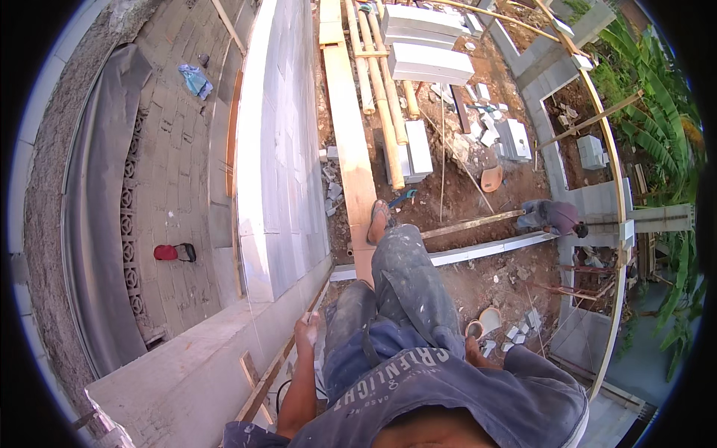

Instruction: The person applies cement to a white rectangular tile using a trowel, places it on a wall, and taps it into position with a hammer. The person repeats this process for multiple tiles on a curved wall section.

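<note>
My left hand [307,328], dusted with white, is closed beside a long wooden board [278,371] at the wall's edge. What its fingers hold, if anything, is too small to make out. Close to my knee, my right hand [476,352] is partly covered by my dark shirt, and its fingers do not show clearly. A round pale container [474,328] appears just beyond it; I cannot tell whether the hand touches it. One sandalled foot [379,222] rests on a long wooden plank [349,142]. A pale block wall [287,164] rises to my left.
Far below, a person [556,217] bends near a white beam [485,249]. Bamboo poles [385,104] and stacked white blocks [429,64] lie ahead. An orange basin [491,178] and rubble are on the dirt. Left of the wall is a lower paved surface [175,142].
</note>
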`<action>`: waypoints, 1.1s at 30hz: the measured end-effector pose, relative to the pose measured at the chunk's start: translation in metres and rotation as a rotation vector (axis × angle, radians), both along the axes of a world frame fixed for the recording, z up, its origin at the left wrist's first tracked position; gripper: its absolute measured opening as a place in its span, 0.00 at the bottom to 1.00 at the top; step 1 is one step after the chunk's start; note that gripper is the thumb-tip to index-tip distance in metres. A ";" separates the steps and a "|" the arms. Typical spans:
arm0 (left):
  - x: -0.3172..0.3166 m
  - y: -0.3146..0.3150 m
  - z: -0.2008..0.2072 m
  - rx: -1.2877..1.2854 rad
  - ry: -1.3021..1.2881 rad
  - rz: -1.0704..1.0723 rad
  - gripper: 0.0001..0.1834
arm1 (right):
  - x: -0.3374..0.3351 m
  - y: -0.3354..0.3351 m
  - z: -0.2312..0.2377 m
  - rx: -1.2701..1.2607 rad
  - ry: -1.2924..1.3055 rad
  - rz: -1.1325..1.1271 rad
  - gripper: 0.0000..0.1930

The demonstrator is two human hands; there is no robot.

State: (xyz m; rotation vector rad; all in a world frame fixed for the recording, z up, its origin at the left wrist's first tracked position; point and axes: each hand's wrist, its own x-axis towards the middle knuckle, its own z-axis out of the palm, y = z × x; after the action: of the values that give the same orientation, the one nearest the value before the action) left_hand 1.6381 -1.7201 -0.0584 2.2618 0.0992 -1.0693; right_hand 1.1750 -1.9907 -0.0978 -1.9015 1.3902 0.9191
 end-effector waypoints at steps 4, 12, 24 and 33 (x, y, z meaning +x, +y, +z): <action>0.046 -0.045 -0.016 -0.074 -0.102 0.071 0.21 | 0.043 -0.067 -0.079 -0.020 -0.013 0.049 0.22; 0.213 -0.218 -0.091 -0.270 0.015 0.281 0.19 | 0.198 -0.207 -0.173 -0.235 -0.136 -0.378 0.22; 0.407 -0.370 -0.085 -0.197 -0.261 -0.215 0.16 | 0.363 -0.286 -0.116 -0.003 -0.178 -0.853 0.20; 0.542 -0.443 -0.155 0.102 0.007 -0.260 0.16 | 0.456 -0.418 -0.165 -0.254 -0.383 -0.772 0.13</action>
State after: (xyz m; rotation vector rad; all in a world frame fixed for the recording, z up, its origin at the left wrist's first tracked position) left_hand 2.1797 -2.1636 -0.2137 2.4102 -0.1446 -1.2302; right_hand 1.6309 -2.4085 -0.2633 -1.3884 1.8292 0.0059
